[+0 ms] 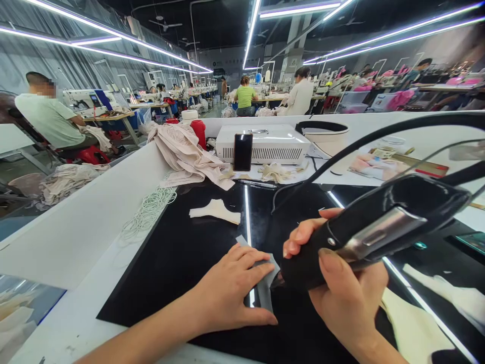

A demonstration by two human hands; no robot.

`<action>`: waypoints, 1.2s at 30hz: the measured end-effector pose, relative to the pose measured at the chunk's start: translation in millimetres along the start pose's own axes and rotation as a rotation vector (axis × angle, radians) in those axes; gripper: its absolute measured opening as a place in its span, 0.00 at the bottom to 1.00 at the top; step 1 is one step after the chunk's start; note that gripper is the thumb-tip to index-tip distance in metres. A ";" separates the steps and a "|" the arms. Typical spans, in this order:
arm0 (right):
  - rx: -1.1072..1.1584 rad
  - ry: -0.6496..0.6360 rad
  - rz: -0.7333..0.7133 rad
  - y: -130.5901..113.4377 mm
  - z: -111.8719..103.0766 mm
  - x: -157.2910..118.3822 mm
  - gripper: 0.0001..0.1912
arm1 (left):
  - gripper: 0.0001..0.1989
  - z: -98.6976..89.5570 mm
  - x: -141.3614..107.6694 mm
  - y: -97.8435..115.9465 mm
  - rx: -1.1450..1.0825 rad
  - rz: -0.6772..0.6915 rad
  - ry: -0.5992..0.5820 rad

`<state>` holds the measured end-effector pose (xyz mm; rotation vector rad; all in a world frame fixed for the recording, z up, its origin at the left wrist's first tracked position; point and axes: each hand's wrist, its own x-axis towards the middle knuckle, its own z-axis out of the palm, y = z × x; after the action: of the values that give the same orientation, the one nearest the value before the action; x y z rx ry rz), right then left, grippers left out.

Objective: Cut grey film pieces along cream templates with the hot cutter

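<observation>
My left hand (233,285) lies flat with its fingers spread, pressing a narrow grey strip-like piece (270,283) onto a glossy black board (162,268). Wrapped around a black corded handheld power tool (379,212) with a metal lever is my right hand (350,298). The tool's front end points down and left at the grey piece's right edge. Its tip is blurred, so I cannot tell if it touches. Beyond my left hand, a small cream fabric piece (215,211) rests on the board. Larger cream pieces (415,326) lie at the right, partly behind my right forearm.
A white vented box (280,136) stands at the back with a phone (243,152) leaning on it. Beige fabric (185,149) is heaped at the back left, near pale green cord (149,210). The tool's black cable (364,139) arches overhead. Several people sit at sewing machines beyond.
</observation>
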<state>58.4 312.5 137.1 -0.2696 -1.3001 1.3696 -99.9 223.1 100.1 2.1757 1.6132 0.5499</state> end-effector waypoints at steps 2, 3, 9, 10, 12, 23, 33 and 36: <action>-0.007 0.006 0.006 -0.2 0.7 1.7 0.16 | 0.42 -0.3 0.6 -0.4 0.002 -0.001 -0.002; -0.008 0.009 0.006 -0.4 0.6 2.2 0.17 | 0.42 -0.6 1.1 -0.8 0.003 0.000 0.000; -0.004 0.009 -0.021 1.0 -1.8 0.9 0.19 | 0.41 -1.0 3.0 -3.4 -0.008 -0.001 0.001; -0.001 0.001 -0.018 1.4 -1.4 0.7 0.18 | 0.41 -0.7 2.9 -3.8 -0.011 -0.001 0.001; 0.002 -0.002 -0.010 1.7 0.0 0.6 0.17 | 0.41 0.0 2.4 -4.5 -0.013 0.002 0.001; -0.028 -0.031 0.042 -12.2 -4.5 -15.2 0.18 | 0.40 -2.0 3.6 -1.0 -0.025 0.021 0.013; -0.025 -0.029 0.050 -8.1 -1.3 -17.4 0.17 | 0.40 -2.7 4.9 -2.2 -0.021 0.021 0.006; -0.037 -0.036 0.050 -5.8 -3.9 -17.2 0.17 | 0.40 0.2 2.9 -6.1 -0.044 0.028 0.019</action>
<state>69.8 299.0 131.5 -0.3053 -1.3575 1.3995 -103.9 227.5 97.1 2.1702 1.5677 0.6100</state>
